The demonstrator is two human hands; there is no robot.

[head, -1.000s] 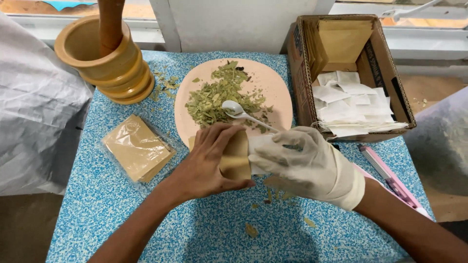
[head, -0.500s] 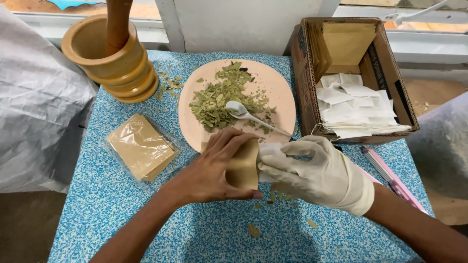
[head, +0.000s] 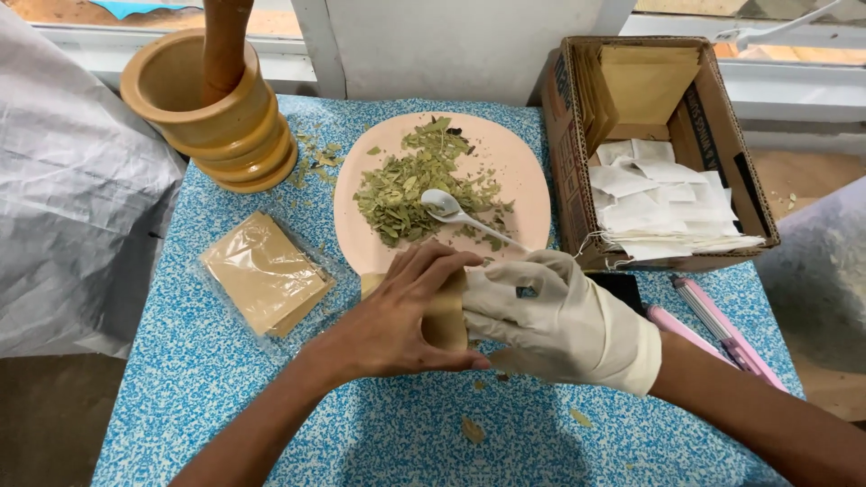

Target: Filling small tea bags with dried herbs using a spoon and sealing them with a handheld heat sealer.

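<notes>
Two hands mostly hide a small tan paper pouch [head: 446,317] at six o'clock of the pink oval plate [head: 528,171]: bare left hand [head: 397,316] and white-gloved right hand [head: 555,320] both clamp it. A clear packet of tan sheets [head: 263,272] lies at nine o'clock.

Left hand [head: 397,320] now wraps further over brown pouch [head: 446,316] — gloved right hand [head: 550,320] lower.

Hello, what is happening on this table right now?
A person holds a small tan paper pouch between the bare left hand and the gloved right hand, over a blue patterned table. Just behind sits a pink plate of dried green leaves with a white spoon. A wooden mortar stands far left, a cardboard box at right.
</notes>
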